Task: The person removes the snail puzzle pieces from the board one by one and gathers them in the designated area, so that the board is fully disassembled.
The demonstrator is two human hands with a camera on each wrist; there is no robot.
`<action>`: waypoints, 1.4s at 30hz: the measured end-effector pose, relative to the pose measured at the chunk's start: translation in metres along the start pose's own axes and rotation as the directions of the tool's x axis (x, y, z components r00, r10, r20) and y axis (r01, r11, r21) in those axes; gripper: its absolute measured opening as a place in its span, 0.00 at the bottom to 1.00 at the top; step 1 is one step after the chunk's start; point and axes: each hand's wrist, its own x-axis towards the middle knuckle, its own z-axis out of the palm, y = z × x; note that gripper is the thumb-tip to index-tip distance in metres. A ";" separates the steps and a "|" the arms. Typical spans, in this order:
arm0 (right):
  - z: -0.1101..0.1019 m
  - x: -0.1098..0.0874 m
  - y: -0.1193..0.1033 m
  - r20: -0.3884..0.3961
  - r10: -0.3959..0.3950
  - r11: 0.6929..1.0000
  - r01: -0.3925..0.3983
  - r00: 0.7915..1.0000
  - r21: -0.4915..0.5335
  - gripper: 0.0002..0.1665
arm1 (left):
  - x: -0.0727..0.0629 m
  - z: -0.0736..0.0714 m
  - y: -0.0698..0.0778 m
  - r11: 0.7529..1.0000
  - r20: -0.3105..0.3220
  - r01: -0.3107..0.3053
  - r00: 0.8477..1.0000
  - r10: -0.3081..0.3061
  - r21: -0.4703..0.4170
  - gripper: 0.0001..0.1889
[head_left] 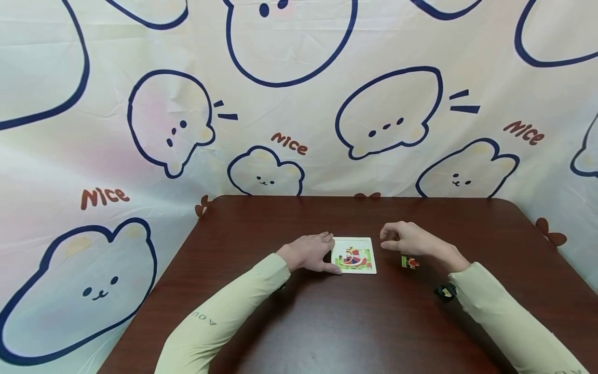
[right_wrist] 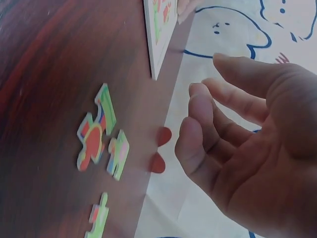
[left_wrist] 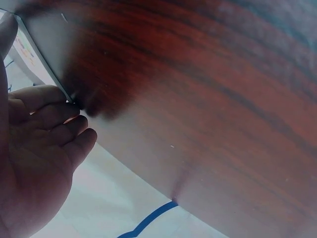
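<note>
On the table lies a square white-framed jigsaw board (head_left: 353,241) with a colourful picture partly filling its lower portion. My left hand (head_left: 309,253) rests at its left side, the thumb at the lower left corner and the fingers along the upper left edge. To the right of the board, my right hand (head_left: 406,239) hovers with loosely bent fingers, and nothing shows between them. Beneath it lie jigsaw pieces (head_left: 409,262), partly hidden in the head view. From the right wrist, a red and green piece (right_wrist: 92,141), a smaller piece (right_wrist: 118,153) and a green one (right_wrist: 99,218) are visible.
The dark brown wooden table (head_left: 364,322) carries the board and pieces. Behind it and along the sides hangs a pale cloth (head_left: 289,119) printed with blue bear outlines. A small black device (head_left: 445,292) sits at the right wrist.
</note>
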 end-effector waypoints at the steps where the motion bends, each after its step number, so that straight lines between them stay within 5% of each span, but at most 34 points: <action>1: 0.001 0.001 -0.002 0.000 -0.002 1.000 0.002 1.000 -0.003 0.12 | 0.000 0.000 0.000 1.000 -0.002 0.000 1.000 0.000 0.002 0.51; 42: 0.043 0.042 -0.031 0.066 -0.046 0.998 0.049 0.997 -0.040 0.21 | 0.002 0.001 -0.001 1.000 0.000 0.002 1.000 -0.002 0.011 0.52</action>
